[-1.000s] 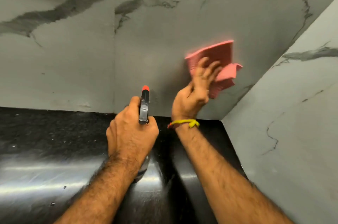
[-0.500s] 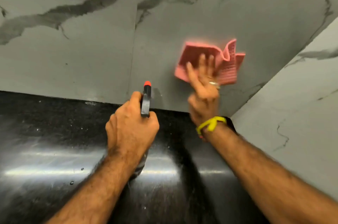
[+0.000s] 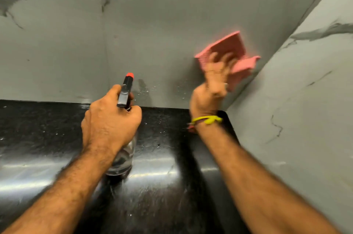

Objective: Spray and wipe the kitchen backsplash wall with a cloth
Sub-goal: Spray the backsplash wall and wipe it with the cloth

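Nearest, over the black countertop (image 3: 47, 128), the left hand (image 3: 110, 122) grips a clear spray bottle (image 3: 125, 149) by its neck, while beyond it the right hand (image 3: 212, 88), fingers spread, presses a pink cloth (image 3: 232, 48) flat against the grey marbled backsplash (image 3: 162, 33) near the corner.

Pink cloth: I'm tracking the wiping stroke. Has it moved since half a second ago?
Yes. The pink cloth has moved right along the backsplash wall, closer to the corner with the side wall.

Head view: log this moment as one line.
left hand grips spray bottle | right hand presses pink cloth on wall | droplets remain
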